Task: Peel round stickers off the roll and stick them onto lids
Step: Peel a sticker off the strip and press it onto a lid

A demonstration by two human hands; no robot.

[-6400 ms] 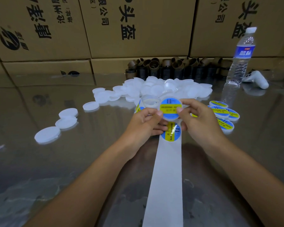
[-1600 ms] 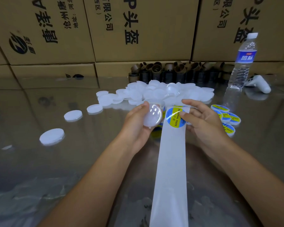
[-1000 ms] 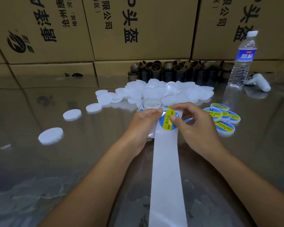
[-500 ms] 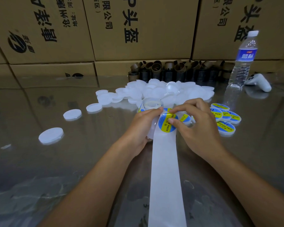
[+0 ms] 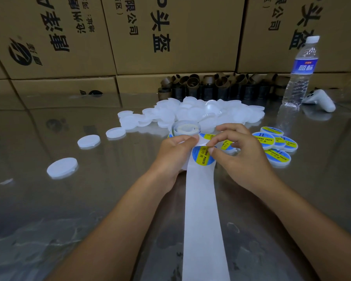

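A white backing strip [image 5: 203, 209] runs from the sticker roll [image 5: 185, 128] toward me. My left hand [image 5: 171, 157] grips the strip's left edge, with a white lid partly hidden under it. My right hand [image 5: 243, 157] pinches the upper edge of a round blue and yellow sticker [image 5: 202, 157] that curls up off the strip. Behind lies a heap of plain white lids [image 5: 203, 113]. Several lids bearing stickers [image 5: 276, 142] sit to the right of my right hand.
Three loose white lids [image 5: 62, 167] lie scattered on the reflective table [image 5: 89, 199] at left. A water bottle [image 5: 301, 72] and a white controller [image 5: 320, 99] stand at back right. Brown cardboard cores [image 5: 211, 86] line the cardboard boxes [image 5: 170, 37] behind.
My left hand brought a plain lid to the strip and tucked it under. My right hand went from pressing on the sticker to pinching and lifting its upper edge.
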